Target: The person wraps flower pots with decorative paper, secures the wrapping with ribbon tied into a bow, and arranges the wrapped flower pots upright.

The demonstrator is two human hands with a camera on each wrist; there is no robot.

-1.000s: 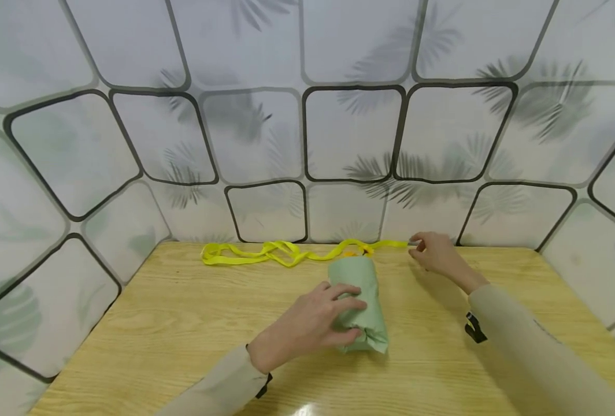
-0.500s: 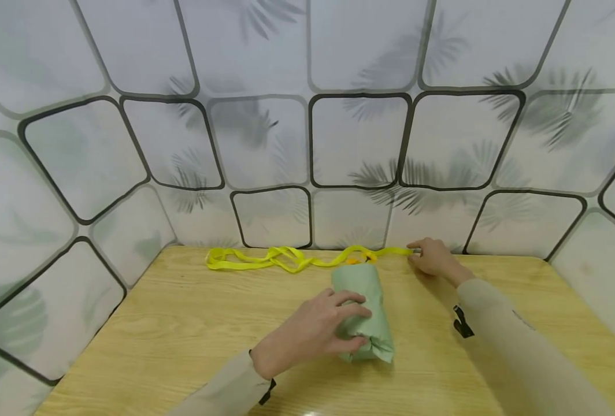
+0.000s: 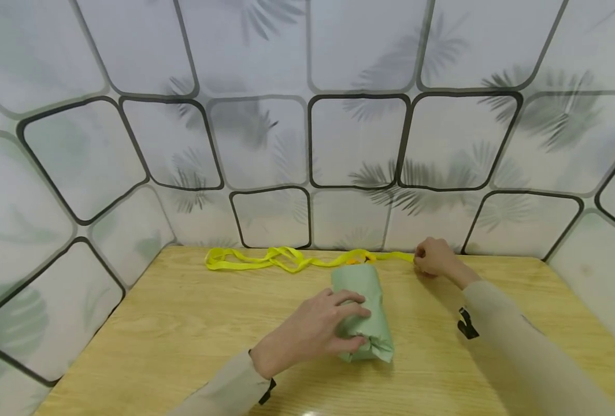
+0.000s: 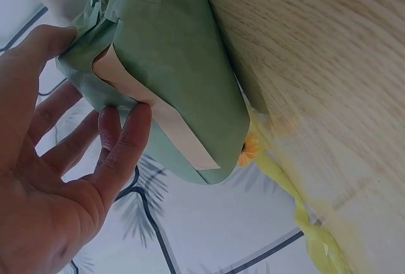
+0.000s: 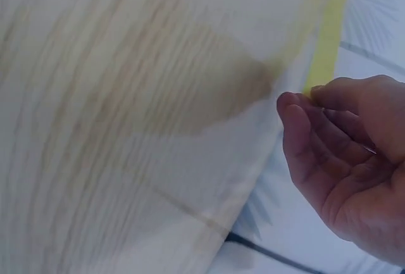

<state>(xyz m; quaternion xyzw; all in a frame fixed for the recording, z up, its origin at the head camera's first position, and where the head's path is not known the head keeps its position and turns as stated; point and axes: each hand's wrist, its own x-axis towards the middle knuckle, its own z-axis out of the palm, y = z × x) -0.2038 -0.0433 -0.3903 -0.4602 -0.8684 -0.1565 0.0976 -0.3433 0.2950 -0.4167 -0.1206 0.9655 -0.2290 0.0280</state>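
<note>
A green paper-wrapped package (image 3: 362, 283) lies on the wooden table in the head view. My left hand (image 3: 307, 330) holds its near end from the left, fingers over the top and thumb at the folded paper. In the left wrist view, a pale pink strip (image 4: 171, 125) runs along the package's side by my fingertips. At the table's back edge lies a long yellow ribbon (image 3: 398, 255), looped at its left end. My right hand (image 3: 436, 258) pinches the ribbon's right end between thumb and finger; the tip is hidden there. An orange flower (image 4: 249, 149) sits just beyond the package's far end.
The wooden table (image 3: 182, 323) ends at the back against a pale wall (image 3: 356, 144) with dark-outlined squares and leaf prints. Similar panels rise on both sides. A black strap (image 3: 466, 323) hangs at the right sleeve, and another at the left cuff.
The ribbon's right end, with its greyish tip visible before, is now covered by my right fingers, which have curled in more. My left hand and the package keep their place; the head view shifted slightly.
</note>
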